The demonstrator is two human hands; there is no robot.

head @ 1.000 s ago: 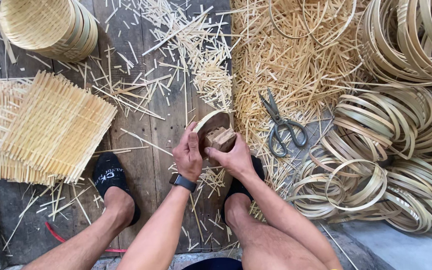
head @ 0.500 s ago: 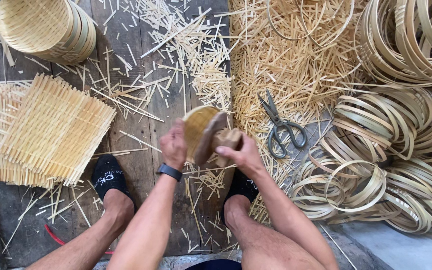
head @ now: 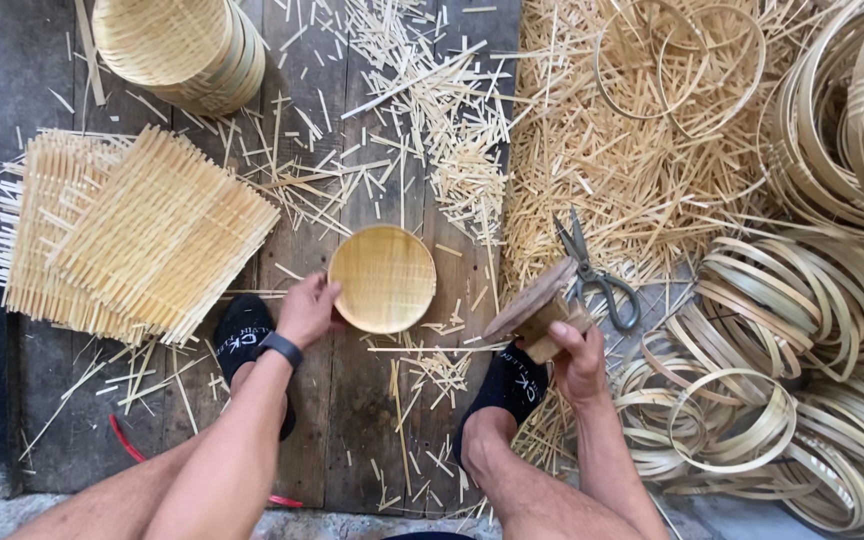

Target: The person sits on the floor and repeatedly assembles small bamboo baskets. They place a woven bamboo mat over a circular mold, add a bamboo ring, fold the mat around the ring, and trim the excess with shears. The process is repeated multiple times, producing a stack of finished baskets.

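Note:
My left hand (head: 307, 308) grips the rim of a small round woven bamboo basket (head: 384, 277), held with its inside facing up over the wooden floor. My right hand (head: 574, 358) is closed on a wooden block (head: 540, 308), a mallet-like tool, off to the right of the basket and apart from it. A black watch (head: 280, 348) sits on my left wrist. My two feet in black socks rest below the hands.
Scissors (head: 600, 277) lie just right of the wooden block on a heap of bamboo offcuts (head: 642, 150). Woven square mats (head: 122, 235) are stacked at left, finished baskets (head: 180, 45) at top left, and bamboo hoops (head: 802, 330) are piled at right.
The hands have parted: my left hand carried the basket left and turned its inside up, while my right hand drew the wooden block away to the right.

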